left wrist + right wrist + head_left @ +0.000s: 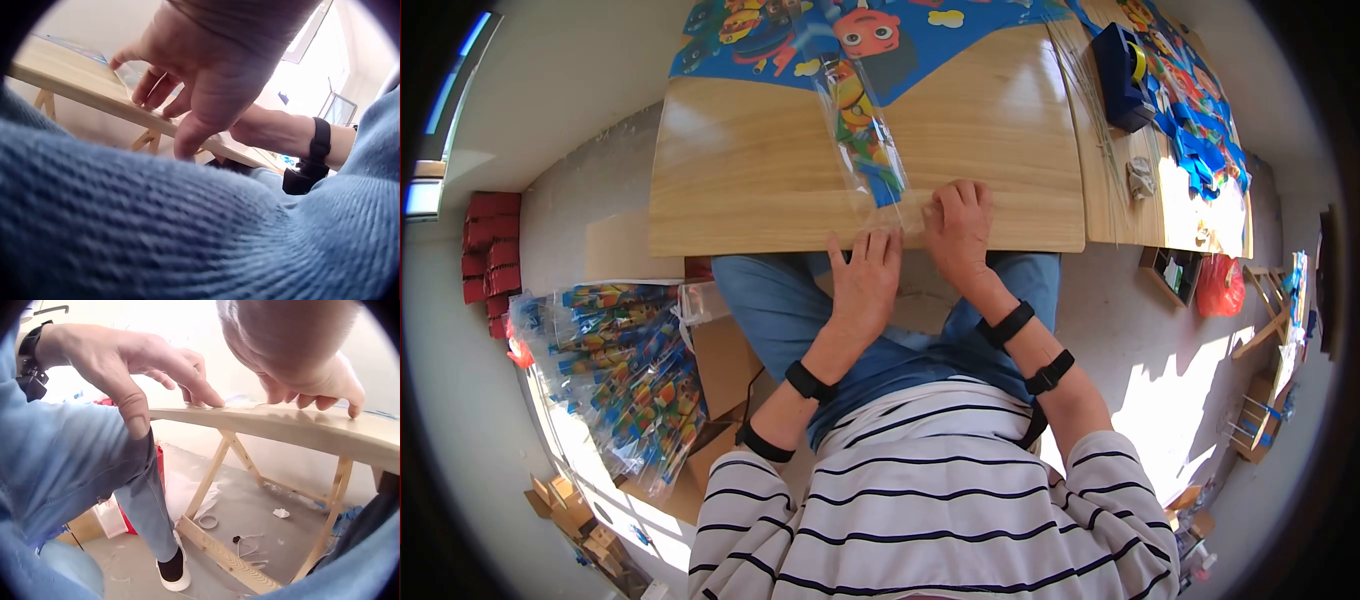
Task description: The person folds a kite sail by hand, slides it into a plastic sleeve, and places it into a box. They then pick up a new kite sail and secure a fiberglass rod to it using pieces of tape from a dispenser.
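Observation:
A long clear plastic sleeve (847, 118) lies on the wooden table (990, 140), a folded blue printed sheet (858, 112) with cartoon figures inside it. Its near end comes down to the table's front edge. My left hand (866, 272) rests its outstretched fingers on that end, the thumb below the edge in the left wrist view. Just right of it, my right hand (962, 228) touches the tabletop beside the sleeve. In the right wrist view the right hand's fingertips (354, 412) press down on the board, bent at the knuckles.
Blue cartoon sheets (775, 40) cover the table's far side. A blue tape dispenser (1122, 80) stands on the adjoining table, near thin rods (1090, 110) and more printed pieces (1190, 110). Many filled sleeves (625, 365) are piled at lower left. Wooden trestle legs (209, 478) support the table.

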Available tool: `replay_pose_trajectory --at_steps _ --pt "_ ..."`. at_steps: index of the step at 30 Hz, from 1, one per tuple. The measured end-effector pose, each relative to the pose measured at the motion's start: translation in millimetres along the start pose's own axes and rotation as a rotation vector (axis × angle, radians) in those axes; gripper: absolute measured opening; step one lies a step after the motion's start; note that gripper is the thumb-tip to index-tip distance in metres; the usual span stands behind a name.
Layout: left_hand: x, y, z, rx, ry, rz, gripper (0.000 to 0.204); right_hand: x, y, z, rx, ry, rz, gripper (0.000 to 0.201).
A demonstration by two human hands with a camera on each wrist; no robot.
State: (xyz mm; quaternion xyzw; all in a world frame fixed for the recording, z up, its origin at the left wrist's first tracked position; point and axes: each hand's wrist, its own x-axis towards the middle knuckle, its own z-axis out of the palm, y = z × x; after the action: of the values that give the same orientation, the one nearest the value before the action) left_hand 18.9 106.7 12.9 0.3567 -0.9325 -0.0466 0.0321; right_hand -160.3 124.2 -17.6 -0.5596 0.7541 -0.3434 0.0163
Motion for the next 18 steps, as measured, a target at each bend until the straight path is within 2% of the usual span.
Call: replay_pose_trajectory --at_steps 1,4,7,10,15,18 --pt "0 0 2 -0.003 0.006 -0.009 0.085 -2 -1 -6 -0.022 0.003 -0.053 0.025" --pt "0 1 6 -0.013 0.008 -0.021 0.083 -15 -8 -12 -0.103 -0.082 -0.401 0.042" --pt "-1 -1 2 0.012 -0.015 -0.011 0.082 -26 -5 -16 -0.219 -0.301 -0.341 0.063" --pt "-6 -8 -4 0.064 -0.052 0.031 0.081 -26 7 -22 -0.190 -0.379 -0.356 0.079" --pt "-16 -20 -13 0.103 -0.057 0.068 0.079 -26 5 -23 -0.200 -0.384 -0.350 0.089" --pt "-21 -22 -29 0.023 -0.088 0.017 0.073 -25 2 -26 -0.194 -0.397 -0.338 0.092"
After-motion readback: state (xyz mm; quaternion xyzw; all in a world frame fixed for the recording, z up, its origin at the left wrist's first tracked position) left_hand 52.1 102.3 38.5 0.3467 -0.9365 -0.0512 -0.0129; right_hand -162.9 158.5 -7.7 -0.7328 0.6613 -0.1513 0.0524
